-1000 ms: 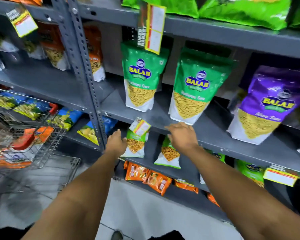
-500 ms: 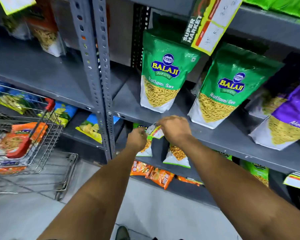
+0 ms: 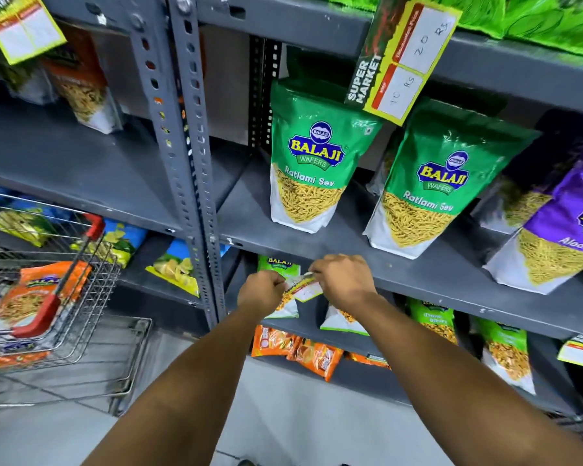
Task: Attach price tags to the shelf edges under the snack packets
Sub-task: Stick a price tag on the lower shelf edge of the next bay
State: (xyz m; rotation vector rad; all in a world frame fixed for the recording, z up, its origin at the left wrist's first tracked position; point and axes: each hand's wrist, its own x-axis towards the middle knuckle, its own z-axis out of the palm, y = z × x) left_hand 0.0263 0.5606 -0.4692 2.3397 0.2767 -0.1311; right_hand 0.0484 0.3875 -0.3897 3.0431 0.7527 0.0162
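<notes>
Tags already hang on the upper grey metal shelf edges, but your left hand (image 3: 262,292) and right hand (image 3: 342,280) together pinch one small yellow-and-white paper price tag (image 3: 302,286) just below the grey metal shelf edge (image 3: 418,280) under the green Ratlami Sev packets (image 3: 312,156), not yet attached.

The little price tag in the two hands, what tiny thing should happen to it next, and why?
Probably lift it a bit and press it onto the front edge of the grey shelf. The price tag is pinched between the left hand and right hand, just below that edge, under the Ratlami Sev packet. No tag shows there yet.
</notes>
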